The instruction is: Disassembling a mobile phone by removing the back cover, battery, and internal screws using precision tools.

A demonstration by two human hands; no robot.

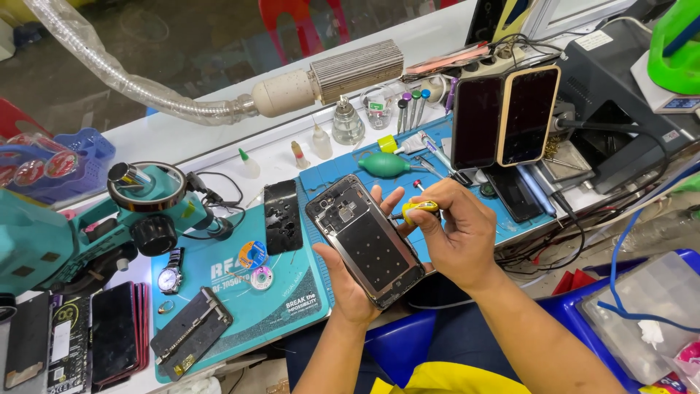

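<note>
The left hand grips the opened phone; at 2 o'clock, the right hand pinches a yellow screwdriver, seemingly unscrewing; steady tip needed.

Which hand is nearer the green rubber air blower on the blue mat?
The right hand, holding a yellow screwdriver, sits just below the blower. The left hand is lower, cradling the opened phone.

Metal phone frame, glossy black screens

Left hand cupped palm-up beneath the opened phone, fingers curled round its edges. Right hand just beside the phone, grip pinched on a yellow-handled screwdriver.
</note>
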